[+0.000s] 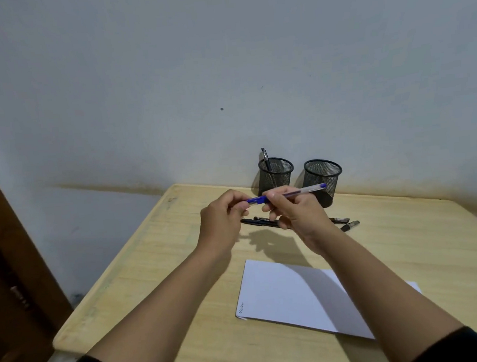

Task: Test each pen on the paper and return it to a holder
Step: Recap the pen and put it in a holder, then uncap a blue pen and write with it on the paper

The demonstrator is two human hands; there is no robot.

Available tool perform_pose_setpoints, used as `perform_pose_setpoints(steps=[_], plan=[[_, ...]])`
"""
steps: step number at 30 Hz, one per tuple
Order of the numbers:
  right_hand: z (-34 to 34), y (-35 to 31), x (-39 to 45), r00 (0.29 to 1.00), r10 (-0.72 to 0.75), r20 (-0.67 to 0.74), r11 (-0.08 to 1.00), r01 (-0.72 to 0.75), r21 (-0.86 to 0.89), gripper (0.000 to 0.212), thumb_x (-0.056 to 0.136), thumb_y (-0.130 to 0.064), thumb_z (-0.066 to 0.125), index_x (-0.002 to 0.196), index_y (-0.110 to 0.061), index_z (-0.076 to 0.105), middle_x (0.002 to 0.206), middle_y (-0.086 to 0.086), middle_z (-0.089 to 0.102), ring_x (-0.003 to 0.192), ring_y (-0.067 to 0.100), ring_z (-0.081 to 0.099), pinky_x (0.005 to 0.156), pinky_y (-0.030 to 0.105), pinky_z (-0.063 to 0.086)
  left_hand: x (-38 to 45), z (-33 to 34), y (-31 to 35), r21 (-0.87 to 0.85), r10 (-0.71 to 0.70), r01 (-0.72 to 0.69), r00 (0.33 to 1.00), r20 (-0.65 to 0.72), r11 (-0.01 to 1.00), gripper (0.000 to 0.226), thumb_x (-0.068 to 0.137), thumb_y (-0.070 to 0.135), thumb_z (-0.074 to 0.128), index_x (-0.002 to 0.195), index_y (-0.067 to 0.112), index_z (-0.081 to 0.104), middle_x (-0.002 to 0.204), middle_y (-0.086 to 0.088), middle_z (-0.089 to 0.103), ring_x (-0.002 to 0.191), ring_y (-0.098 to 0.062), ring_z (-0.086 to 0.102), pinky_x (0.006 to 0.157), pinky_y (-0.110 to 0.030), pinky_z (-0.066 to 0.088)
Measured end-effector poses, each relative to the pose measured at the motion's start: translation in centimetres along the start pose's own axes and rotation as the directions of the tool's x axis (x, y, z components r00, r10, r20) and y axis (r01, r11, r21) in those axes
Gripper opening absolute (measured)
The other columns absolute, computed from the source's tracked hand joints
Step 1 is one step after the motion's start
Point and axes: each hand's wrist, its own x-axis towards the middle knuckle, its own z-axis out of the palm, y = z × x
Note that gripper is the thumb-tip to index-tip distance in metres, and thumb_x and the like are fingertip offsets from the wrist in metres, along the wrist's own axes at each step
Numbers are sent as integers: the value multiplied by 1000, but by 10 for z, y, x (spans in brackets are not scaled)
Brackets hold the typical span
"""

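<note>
Above a wooden table (130, 278), the left hand (223, 219) pinches a blue pen's (289, 193) cap while the right hand (294, 210) grips its barrel; a sharp tug could fling the cap away.

A blue pen (287, 194) is held level between both hands above the counter (158, 261), near two mesh holders (321, 180).

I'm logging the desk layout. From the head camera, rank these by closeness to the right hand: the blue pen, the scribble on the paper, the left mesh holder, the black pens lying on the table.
1. Blue pen: in the right hand's grip, left hand on its cap end.
2. Black pens: on the table just beneath the hand.
3. Left mesh holder: behind, near the wall.
4. Scribble: the paper's near-left corner.
</note>
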Motion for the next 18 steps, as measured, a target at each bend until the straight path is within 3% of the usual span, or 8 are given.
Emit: perform_pose_setpoints(steps=[2,5,7,9,12,15,18], plan=[[5,4,-7,997,-70,-32,998,69,-13,9,92,-9,55,89,0,58,64,8,60,49,10,50,39,16,34,-1,-2,3,31,5,-6,999,33,1000,19,87,10,57,79,24,66,71,5,67,58,7,59,62,-6,43],[9,6,-18,985,-144,-90,989,145,5,12,92,-7,54,81,-4,57,55,1,59,44,7,47,37,17,33,-3,-6,6,70,-16,13,999,42,997,19,86,7,57,76,20,66,74,1,68,56,5,58,57,-5,44],[-8,0,-20,960,-149,-237,981,174,85,16,93,-7,52,78,-9,56,49,-4,57,40,4,44,34,15,31,4,-24,-4,25,-103,106,989,-105,994,27,87,4,55,69,23,62,71,0,65,62,-8,59,47,-6,43],[-37,-9,-21,926,-161,-341,973,207,103,18,94,-9,50,77,-12,55,46,-4,57,38,3,43,34,14,30,11,-50,-19,39,-161,175,957,-241,984,27,87,1,54,70,20,61,68,1,62,71,-18,59,49,-8,44],[-50,-8,-24,945,-144,-295,986,164,41,18,93,-8,50,76,-11,56,52,0,57,42,7,44,35,17,30,9,-52,-26,213,-107,131,987,-121,968,15,86,1,56,81,12,66,69,-2,61,64,-14,56,53,-3,40],[-31,9,-25,969,-99,-227,993,109,34,16,92,-7,51,78,-8,58,57,5,55,42,8,45,34,17,30,-6,-23,-29,222,-141,144,990,-28,964,12,85,0,58,85,7,68,75,-4,59,62,-10,50,44,-1,36],[-27,19,-28,981,-37,-189,995,53,80,14,94,-9,50,87,-6,62,61,7,59,45,8,49,34,16,31,-13,-12,-46,285,-177,160,984,34,945,12,82,2,63,88,10,69,83,-4,65,70,-11,57,52,-1,38]])
